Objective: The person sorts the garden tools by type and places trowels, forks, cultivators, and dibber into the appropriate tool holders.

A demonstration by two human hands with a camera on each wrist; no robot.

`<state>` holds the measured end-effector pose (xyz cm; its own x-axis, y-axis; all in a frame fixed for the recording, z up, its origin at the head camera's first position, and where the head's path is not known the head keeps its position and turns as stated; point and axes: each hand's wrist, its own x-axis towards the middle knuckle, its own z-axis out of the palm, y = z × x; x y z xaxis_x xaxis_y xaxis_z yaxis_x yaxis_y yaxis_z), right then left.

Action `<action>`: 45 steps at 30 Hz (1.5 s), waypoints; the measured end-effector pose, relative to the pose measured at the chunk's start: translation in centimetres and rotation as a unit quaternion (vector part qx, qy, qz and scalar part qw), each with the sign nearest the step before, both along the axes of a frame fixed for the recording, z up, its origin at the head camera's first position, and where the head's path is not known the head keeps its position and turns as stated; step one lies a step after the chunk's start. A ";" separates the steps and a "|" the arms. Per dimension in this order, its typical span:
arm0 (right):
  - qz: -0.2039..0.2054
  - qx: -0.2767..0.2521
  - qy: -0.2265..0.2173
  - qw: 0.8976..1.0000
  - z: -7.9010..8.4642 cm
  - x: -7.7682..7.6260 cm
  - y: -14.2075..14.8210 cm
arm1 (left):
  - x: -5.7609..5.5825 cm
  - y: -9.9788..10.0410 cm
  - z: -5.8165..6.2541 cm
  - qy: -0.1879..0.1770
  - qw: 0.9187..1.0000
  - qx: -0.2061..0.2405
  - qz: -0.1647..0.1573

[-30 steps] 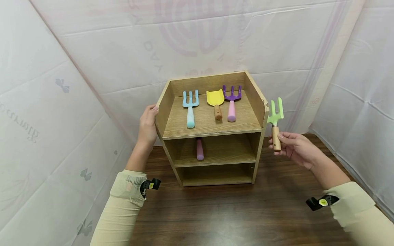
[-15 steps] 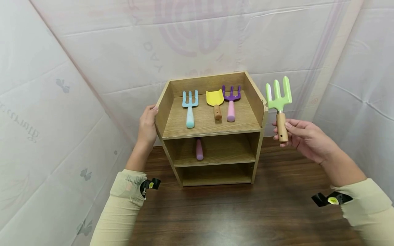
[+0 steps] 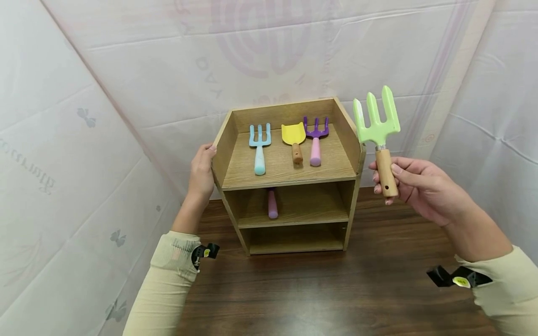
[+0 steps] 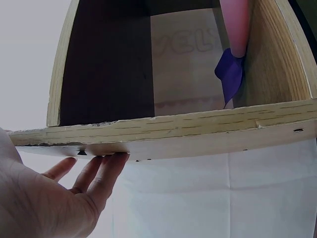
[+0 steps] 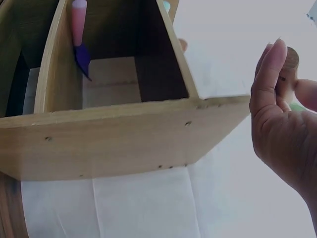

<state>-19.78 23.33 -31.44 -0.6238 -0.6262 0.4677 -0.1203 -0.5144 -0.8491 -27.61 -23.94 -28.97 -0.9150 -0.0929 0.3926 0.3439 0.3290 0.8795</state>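
Observation:
My right hand (image 3: 428, 186) pinches the wooden handle of a green three-pronged hand fork (image 3: 379, 130), held upright just right of the wooden shelf (image 3: 290, 182), prongs up. In the right wrist view the handle's round end (image 5: 292, 59) shows between fingers and thumb; the prongs are mostly hidden. My left hand (image 3: 202, 170) holds the shelf's left side panel, thumb at its edge; the left wrist view shows fingers (image 4: 101, 178) against the panel's outer face. On the top board lie a light blue hand fork (image 3: 260, 151), a yellow shovel (image 3: 294, 134) and a purple fork with pink handle (image 3: 316, 144).
On the middle board lies a pink-handled tool (image 3: 272, 204), its purple head mostly hidden in the head view but visible as a blade (image 4: 230, 74) in the left wrist view. The shelf stands on a dark wooden table (image 3: 294, 289), with white cloth (image 3: 168, 70) behind and at both sides.
My right hand has raised the green hand fork and brought it closer to the camera, its prongs now tipping slightly left. The left hand and the shelf have stayed put.

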 end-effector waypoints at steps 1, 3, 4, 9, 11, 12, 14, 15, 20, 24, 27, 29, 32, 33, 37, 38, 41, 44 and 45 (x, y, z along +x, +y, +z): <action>0.005 0.001 0.004 1.000 0.1 0.1 -0.2 | 0.0 0.0 0.0 -0.001 1.000 -0.002 -0.001; 0.016 0.005 0.011 1.000 0.1 0.3 -0.7 | 0.0 0.0 0.0 -0.001 1.000 -0.003 -0.001; 0.022 0.010 0.014 1.000 0.1 0.4 -1.0 | 0.0 0.0 0.0 -0.002 1.000 -0.002 -0.002; 0.037 0.045 0.023 0.998 0.0 0.8 -2.5 | 0.1 0.0 0.0 -0.002 1.000 0.005 -0.002; 0.047 0.061 0.021 0.997 -0.2 1.0 -3.1 | 0.0 -0.1 0.0 -0.002 1.000 0.002 -0.001; 0.056 0.067 0.018 0.996 -0.3 1.1 -3.4 | 0.0 -0.1 0.0 -0.002 1.000 0.000 -0.001; 0.076 0.079 0.007 0.994 -0.5 1.3 -4.0 | 0.0 -0.1 0.0 -0.003 1.000 -0.003 -0.003; 0.086 0.085 0.002 0.993 -0.7 1.4 -4.3 | 0.0 -0.1 0.0 -0.004 1.000 -0.005 -0.004; 0.111 0.111 -0.026 0.987 -1.5 1.8 -5.5 | 0.1 -0.3 -0.1 -0.007 1.000 -0.003 -0.005; 0.139 0.121 -0.035 0.982 -2.2 1.8 -6.3 | 0.1 -0.3 -0.1 -0.008 1.000 -0.003 -0.004; 0.158 0.128 -0.042 0.978 -2.8 1.8 -6.8 | 0.1 -0.3 -0.1 -0.007 1.000 -0.002 -0.005; 0.162 0.141 -0.047 0.975 -3.2 1.8 -7.2 | 0.1 -0.2 -0.1 -0.008 1.000 -0.002 -0.005; 0.178 0.156 -0.059 0.970 -4.1 1.8 -7.6 | 0.1 -0.2 -0.2 -0.007 1.000 0.001 -0.005; 0.182 0.164 -0.062 0.968 -4.3 1.8 -7.8 | 0.1 -0.1 -0.2 -0.007 1.000 0.003 -0.005; 0.193 0.187 -0.079 0.960 -5.5 1.8 -8.4 | 0.0 -0.1 -0.2 -0.005 1.000 0.007 -0.002; 0.194 0.193 -0.084 0.958 -5.8 1.8 -8.5 | 0.0 -0.1 -0.2 -0.005 1.000 0.007 -0.002; 0.194 0.204 -0.099 0.955 -6.6 1.7 -9.0 | 0.0 -0.1 -0.2 -0.005 1.000 0.005 -0.002; 0.196 0.206 -0.109 0.953 -7.5 1.5 -9.2 | -0.1 -0.2 -0.2 -0.005 1.000 0.004 -0.002; 0.197 0.204 -0.111 0.953 -7.8 1.4 -9.3 | -0.1 -0.2 -0.2 -0.005 1.000 0.004 -0.003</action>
